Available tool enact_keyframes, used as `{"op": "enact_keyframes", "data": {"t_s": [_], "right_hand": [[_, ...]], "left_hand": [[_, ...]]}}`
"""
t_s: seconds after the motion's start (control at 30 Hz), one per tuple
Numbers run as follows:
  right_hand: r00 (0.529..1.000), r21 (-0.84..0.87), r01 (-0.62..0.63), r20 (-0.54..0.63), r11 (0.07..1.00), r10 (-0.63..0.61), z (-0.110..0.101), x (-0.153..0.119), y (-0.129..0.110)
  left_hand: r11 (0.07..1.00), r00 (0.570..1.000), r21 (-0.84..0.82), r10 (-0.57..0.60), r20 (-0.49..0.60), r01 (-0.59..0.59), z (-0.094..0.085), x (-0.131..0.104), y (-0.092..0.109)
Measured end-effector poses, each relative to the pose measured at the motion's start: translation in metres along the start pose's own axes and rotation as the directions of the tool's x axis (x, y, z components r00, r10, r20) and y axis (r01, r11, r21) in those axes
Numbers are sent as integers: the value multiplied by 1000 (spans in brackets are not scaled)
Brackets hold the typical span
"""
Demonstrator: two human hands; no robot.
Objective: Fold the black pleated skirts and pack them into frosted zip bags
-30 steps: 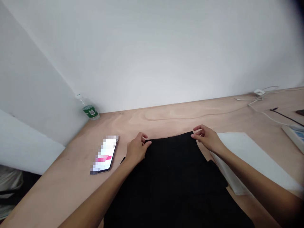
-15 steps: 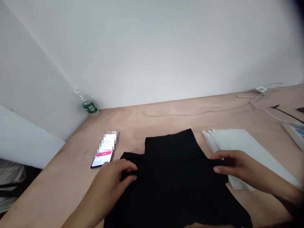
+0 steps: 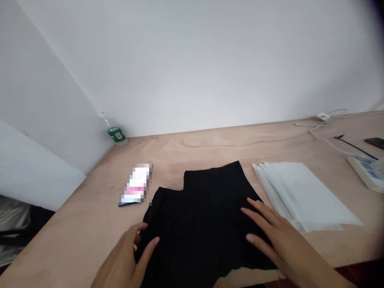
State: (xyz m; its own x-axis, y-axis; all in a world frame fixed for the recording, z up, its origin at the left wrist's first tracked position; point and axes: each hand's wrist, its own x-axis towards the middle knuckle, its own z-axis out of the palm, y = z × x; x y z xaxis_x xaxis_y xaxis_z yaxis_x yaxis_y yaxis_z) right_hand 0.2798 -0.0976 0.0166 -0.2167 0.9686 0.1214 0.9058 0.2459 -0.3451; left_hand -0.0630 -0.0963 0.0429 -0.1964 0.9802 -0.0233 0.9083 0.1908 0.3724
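Note:
A black garment [image 3: 198, 216], probably shorts, lies on the table in front of me, with an uneven, stepped far edge. My right hand [image 3: 270, 232] rests on its right side, fingers spread and laid on the cloth. At the left edge is my left hand [image 3: 132, 252], thumb on the fabric and bent fingers apart from it along the border. The tips of some left fingers are hidden. Just right of the garment is a stack of translucent white plastic bags [image 3: 303, 196].
A phone [image 3: 136, 184] with a lit, blurred screen lies left of the garment. In the back left corner stands a plastic bottle [image 3: 117, 134]. White cables [image 3: 318, 130], a white power strip [image 3: 367, 172] and a dark object [image 3: 375, 142] occupy the right of the wooden table [image 3: 75, 236].
Both hands have come nearer to me. The right hand has let go of the garment's edge and now spreads on it; the left has opened from a pinch. The cloth's side parts look flatter.

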Motion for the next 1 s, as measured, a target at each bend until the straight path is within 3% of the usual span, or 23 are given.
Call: {"op": "enact_keyframes", "data": {"t_s": [0.17, 0.27, 0.33, 0.43, 0.47, 0.53, 0.63, 0.73, 0.8, 0.9, 1.0], "right_hand": [[1000, -224, 30, 5, 974, -29, 39, -15, 5], [999, -251, 26, -23, 968, -33, 36, -22, 3], [999, -234, 43, -4, 971, -45, 24, -18, -7], [997, -215, 82, 22, 973, -79, 2, 11, -35], [996, -219, 89, 22, 972, -86, -3, 26, -45], [994, -232, 99, 68, 968, -86, -4, 62, -59], [998, -256, 54, 50, 965, -42, 11, 108, -60], [999, -257, 50, 28, 965, -44, 33, 128, -44], [999, -252, 47, 8, 967, -47, 44, 129, -33], [999, -252, 10, -32, 968, -19, 52, 125, -19], [992, -267, -104, -99, 958, 80, 53, 126, -8]], "left_hand": [[996, 991, -43, -83, -101, 79, 9, 6, 4], [997, 992, -27, -78, -94, 76, 2, 8, -3], [999, 989, -10, -54, -141, 53, -7, 7, 8], [991, 965, 101, 108, -238, -86, -13, 10, 56], [968, 959, 163, 220, -178, -192, -10, 13, 78], [869, 902, 247, 429, 51, -428, 7, 25, 120], [822, 853, 229, 499, 151, -521, 49, 47, 156], [820, 849, 220, 509, 144, -529, 82, 65, 153], [822, 849, 214, 515, 118, -528, 92, 72, 139], [832, 856, 203, 510, 86, -517, 90, 81, 119], [847, 867, 185, 492, 81, -498, 82, 91, 104]]}}
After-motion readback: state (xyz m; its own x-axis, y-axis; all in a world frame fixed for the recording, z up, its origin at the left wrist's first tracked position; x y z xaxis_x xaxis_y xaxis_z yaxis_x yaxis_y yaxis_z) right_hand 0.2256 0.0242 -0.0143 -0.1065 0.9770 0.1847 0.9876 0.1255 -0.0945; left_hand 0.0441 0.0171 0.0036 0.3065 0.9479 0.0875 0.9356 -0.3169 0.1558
